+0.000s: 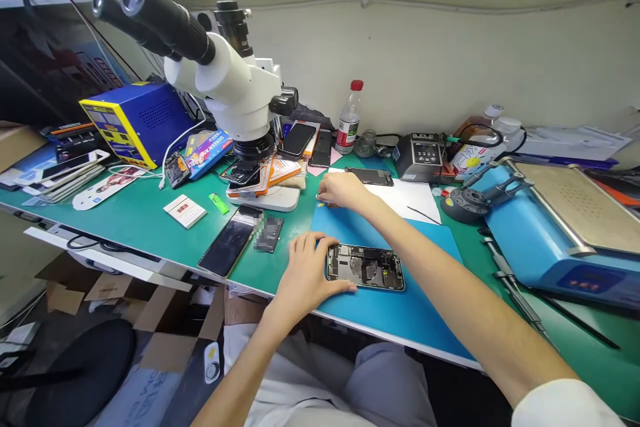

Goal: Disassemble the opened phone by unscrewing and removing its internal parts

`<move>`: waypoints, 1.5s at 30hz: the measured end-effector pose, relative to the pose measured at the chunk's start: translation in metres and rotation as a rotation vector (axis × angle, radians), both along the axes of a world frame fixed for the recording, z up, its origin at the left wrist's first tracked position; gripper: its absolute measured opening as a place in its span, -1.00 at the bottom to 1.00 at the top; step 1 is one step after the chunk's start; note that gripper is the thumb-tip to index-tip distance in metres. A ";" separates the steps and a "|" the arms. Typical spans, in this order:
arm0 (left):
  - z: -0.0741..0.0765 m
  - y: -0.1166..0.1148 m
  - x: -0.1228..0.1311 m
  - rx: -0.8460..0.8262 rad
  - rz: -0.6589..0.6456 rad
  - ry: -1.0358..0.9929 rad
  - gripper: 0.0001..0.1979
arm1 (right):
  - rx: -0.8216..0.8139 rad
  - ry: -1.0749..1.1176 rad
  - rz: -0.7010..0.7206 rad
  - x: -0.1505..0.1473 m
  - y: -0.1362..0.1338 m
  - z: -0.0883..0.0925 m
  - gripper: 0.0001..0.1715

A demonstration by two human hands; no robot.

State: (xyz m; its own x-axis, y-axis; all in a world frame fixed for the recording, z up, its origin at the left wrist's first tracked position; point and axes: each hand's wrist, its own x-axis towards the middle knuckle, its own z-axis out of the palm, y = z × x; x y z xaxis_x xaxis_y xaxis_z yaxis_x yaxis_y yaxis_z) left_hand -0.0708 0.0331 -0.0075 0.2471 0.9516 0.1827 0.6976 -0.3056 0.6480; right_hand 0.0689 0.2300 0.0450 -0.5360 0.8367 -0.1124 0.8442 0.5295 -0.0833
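An opened phone (367, 268) with its inner parts exposed lies on the blue mat (390, 313). Around its left end rests my left hand (313, 263), fingers apart, thumb along the near edge and fingertips at the far edge. Farther back, my right hand (340, 189) is closed at the mat's far left corner, its fingertips pinched on something small that I cannot make out. Behind it a dark phone part (371, 177) lies by a white sheet (420, 197), which has a thin black tool on it.
To the left are a microscope (235, 87), a black phone (231, 240), a battery-like part (269, 233), a green lighter (219, 203) and a cigarette box (185, 211). A bottle (349, 120) stands behind; a blue machine (545, 233) and a metal tool (515, 287) are right.
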 end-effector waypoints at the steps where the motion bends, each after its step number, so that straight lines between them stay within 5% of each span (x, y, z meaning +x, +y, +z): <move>1: 0.001 0.000 0.000 -0.009 0.001 -0.007 -0.20 | -0.010 0.015 -0.009 -0.001 0.000 0.000 -0.50; 11: -0.002 -0.005 -0.005 -0.103 0.027 -0.096 -0.28 | -0.231 0.462 -0.147 0.009 -0.010 0.011 -0.47; 18: -0.004 -0.007 -0.007 -0.118 -0.031 -0.147 -0.33 | -0.549 0.745 -0.180 0.086 -0.062 0.043 -0.55; 23: -0.003 -0.007 -0.008 -0.105 -0.034 -0.154 -0.34 | -0.646 0.829 -0.194 0.098 -0.101 0.061 -0.51; 31: -0.005 -0.007 -0.009 -0.077 -0.055 -0.158 -0.35 | -0.579 0.803 -0.188 0.071 -0.120 0.042 -0.70; 45: -0.011 -0.007 -0.007 -0.093 -0.012 -0.179 -0.28 | -0.382 0.736 -0.160 0.063 -0.137 0.017 -0.64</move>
State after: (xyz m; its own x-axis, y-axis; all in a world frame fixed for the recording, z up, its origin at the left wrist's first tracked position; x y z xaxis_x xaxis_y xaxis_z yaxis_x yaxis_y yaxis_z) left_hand -0.0778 0.0262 -0.0184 0.2299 0.9636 0.1365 0.5656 -0.2465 0.7870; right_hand 0.1322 0.0929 0.0625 -0.4616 0.8842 -0.0713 0.5670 0.2323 -0.7903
